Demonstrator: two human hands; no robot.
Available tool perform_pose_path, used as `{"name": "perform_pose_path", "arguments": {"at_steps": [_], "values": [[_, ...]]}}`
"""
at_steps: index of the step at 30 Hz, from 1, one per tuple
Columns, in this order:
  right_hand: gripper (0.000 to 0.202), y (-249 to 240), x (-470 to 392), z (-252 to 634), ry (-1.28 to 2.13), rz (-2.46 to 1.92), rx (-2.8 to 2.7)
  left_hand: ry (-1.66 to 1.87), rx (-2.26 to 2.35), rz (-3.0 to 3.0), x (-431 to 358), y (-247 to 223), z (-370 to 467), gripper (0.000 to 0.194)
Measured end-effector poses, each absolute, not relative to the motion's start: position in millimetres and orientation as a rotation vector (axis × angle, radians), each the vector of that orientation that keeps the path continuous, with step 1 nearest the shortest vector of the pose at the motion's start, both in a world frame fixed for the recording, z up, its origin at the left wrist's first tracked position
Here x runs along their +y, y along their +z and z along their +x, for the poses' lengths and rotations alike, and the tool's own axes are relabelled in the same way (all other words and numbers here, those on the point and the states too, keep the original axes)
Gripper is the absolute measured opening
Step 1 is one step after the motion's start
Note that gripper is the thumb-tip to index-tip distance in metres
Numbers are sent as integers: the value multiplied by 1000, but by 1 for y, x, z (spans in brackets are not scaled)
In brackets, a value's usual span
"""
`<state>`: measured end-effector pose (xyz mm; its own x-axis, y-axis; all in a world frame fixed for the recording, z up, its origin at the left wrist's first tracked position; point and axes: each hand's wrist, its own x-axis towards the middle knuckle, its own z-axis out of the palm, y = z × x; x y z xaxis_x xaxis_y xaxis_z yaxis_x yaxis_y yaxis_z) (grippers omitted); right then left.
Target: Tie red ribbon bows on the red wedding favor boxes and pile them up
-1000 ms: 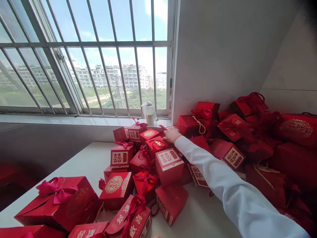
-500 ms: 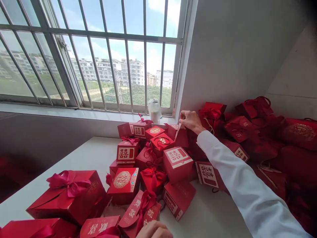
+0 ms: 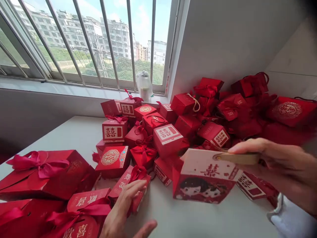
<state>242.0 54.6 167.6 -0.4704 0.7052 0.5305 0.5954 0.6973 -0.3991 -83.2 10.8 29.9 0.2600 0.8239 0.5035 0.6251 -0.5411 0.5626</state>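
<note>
My right hand [image 3: 279,165] grips a flat golden strap at the top of a red and pink box [image 3: 203,175] with two cartoon faces on its side, held tilted over the white table. Fingers spread, my left hand [image 3: 126,208] is in front of a red box with a bow [image 3: 123,180] and holds nothing. Beside it on the left lies a red box with a dark pink ribbon [image 3: 84,201]. Red boxes with double-happiness signs, such as a cube-like one [image 3: 165,142], are heaped behind both hands.
The white table [image 3: 66,132] carries large ribboned boxes [image 3: 47,175] at the left. More red boxes and bags [image 3: 287,110] are piled along the right wall. A plastic-wrapped item [image 3: 144,86] stands on the sill [image 3: 89,94] below a barred window.
My right hand has come back from the rear of the pile, bringing the cartoon box forward. My left hand has moved further into view with spread fingers. The camera view has shifted downward.
</note>
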Motion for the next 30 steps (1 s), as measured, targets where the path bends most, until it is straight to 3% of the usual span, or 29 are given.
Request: {"name": "perform_pose_path", "arguments": {"at_steps": [2, 4, 8, 13, 19, 23, 30], "values": [[20, 124, 33, 232, 313, -1034, -2292, 1099, 1307, 2265, 3, 29, -74, 81], [25, 79, 17, 217, 419, -1098, -2259, 1019, 1255, 2220, -3, 23, -65, 87], [32, 24, -7, 196, 523, -1160, -2185, 971, 1259, 2049, -11, 7, -54, 47], [62, 24, -14, 192, 541, -1190, -2020, 1060, 1227, 2008, -12, 11, -53, 35], [11, 28, -9, 173, 598, -1145, -1941, 1084, 1167, 1944, -4, 25, -38, 18], [16, 28, -10, 169, 547, -1058, -1984, 1066, 1132, 1971, -1, 25, -33, 7], [28, 34, -17, 172, 444, -984, -2104, 1112, 1085, 2037, -4, 25, -32, 7]]}}
